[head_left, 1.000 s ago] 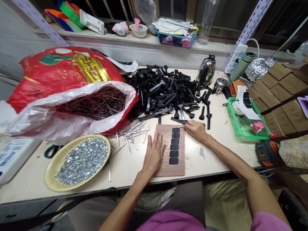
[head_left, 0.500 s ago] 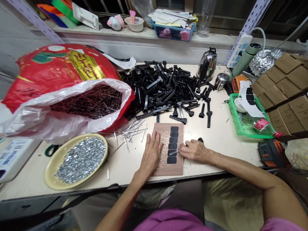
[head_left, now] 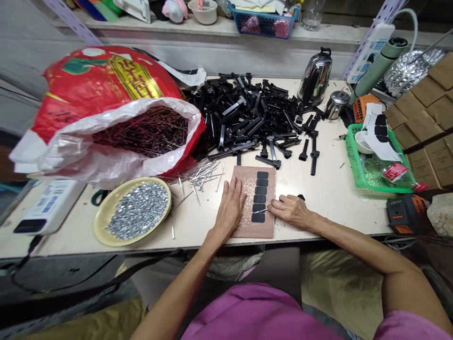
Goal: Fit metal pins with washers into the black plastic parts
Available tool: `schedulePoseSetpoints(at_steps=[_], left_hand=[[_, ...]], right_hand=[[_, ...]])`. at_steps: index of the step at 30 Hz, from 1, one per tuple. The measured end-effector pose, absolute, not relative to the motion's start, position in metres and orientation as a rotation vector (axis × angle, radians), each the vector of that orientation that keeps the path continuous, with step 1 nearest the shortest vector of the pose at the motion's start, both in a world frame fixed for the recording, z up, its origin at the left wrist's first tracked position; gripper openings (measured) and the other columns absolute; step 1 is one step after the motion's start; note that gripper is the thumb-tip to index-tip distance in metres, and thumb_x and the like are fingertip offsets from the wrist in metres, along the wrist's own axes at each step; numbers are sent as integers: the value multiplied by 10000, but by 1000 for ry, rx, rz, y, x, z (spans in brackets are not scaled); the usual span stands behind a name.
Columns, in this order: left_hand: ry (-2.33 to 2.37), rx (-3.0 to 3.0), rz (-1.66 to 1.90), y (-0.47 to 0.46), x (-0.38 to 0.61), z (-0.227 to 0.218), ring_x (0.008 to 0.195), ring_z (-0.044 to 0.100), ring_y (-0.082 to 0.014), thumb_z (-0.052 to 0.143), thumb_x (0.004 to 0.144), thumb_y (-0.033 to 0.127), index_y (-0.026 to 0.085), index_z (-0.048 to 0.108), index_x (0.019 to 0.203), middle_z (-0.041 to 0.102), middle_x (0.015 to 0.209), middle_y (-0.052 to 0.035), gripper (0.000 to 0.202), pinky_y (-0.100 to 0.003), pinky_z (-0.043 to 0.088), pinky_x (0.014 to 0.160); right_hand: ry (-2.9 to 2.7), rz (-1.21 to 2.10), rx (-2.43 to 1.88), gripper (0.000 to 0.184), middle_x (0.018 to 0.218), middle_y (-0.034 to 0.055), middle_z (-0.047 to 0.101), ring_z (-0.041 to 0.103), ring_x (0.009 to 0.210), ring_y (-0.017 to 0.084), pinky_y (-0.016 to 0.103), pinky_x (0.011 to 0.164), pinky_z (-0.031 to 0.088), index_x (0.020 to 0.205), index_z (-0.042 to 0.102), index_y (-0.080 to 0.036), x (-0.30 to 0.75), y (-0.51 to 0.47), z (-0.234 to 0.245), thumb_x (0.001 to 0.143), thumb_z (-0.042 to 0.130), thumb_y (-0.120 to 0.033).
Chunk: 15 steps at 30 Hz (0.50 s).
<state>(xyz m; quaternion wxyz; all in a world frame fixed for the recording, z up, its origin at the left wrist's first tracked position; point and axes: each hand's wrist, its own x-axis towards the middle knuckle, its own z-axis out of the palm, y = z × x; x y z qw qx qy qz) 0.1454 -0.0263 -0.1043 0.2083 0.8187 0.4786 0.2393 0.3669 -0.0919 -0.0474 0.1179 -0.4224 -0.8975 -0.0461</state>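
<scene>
A small brown board (head_left: 269, 229) lies at the table's near edge with a column of black oval pads (head_left: 261, 191) on it. My left hand (head_left: 230, 211) rests flat on the board's left half, fingers stretched out. My right hand (head_left: 291, 211) sits at the board's right edge, pinching a thin metal tool (head_left: 261, 211) whose tip points at the lowest pads. A black handle end shows behind that hand.
A heap of black plastic parts (head_left: 249, 118) fills the table's middle. A red bag (head_left: 106, 111) of thin rods lies left, loose metal pins (head_left: 200, 174) beside it, a yellow plate (head_left: 101, 221) of small metal pieces in front. Kettle (head_left: 314, 76), green basket (head_left: 354, 165), cardboard boxes right.
My right hand came from the board's top right corner down to its lower right, bringing the tool to the lowest pads. My left hand stayed flat on the board.
</scene>
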Motion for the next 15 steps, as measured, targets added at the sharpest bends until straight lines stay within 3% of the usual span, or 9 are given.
schedulePoseSetpoints(at_steps=[2,4,7,9,12,15], left_hand=[[1345,2264,656,-27,147,-103,1430,195,-334,316,949,384,118,415,1378,371,1484,-205,514,-570,251,1120],[1361,2239,673,-28,148,-100,1425,220,-331,329,944,372,108,441,1356,368,1483,-209,502,-550,272,1119],[1423,2183,795,-27,143,-92,1376,345,-301,325,946,337,117,502,1299,423,1442,-200,452,-507,329,1099],[1527,2144,914,-24,135,-87,1270,468,-280,333,942,312,131,556,1236,518,1339,-188,411,-491,382,1056],[1673,2133,1016,-18,121,-80,1052,567,-262,388,917,282,161,634,1109,627,1114,-140,335,-469,443,964],[1742,2186,949,-10,114,-77,911,559,-272,406,900,271,162,676,976,643,940,-121,301,-463,461,873]], right_hand=[[-2541,151,-1329,299,749,19,616,496,634,100,223,528,321,817,624,-173,356,-106,-37,967,367,-134],[-2343,648,-1429,274,744,20,599,517,635,98,204,528,352,769,609,-170,337,-130,-28,959,418,-225],[-1675,1906,-1414,233,704,-16,572,530,551,75,172,488,381,819,596,-181,303,-167,-33,916,496,-368],[-951,2460,-1469,282,676,-28,559,501,473,62,176,465,410,841,571,-176,282,-179,-53,894,506,-446],[-185,2609,-1490,388,683,3,574,588,532,99,243,563,512,787,548,-160,255,-171,-91,911,439,-511],[64,2464,-1410,401,734,32,604,671,733,113,221,726,527,751,537,-165,240,-158,-110,909,448,-523]])
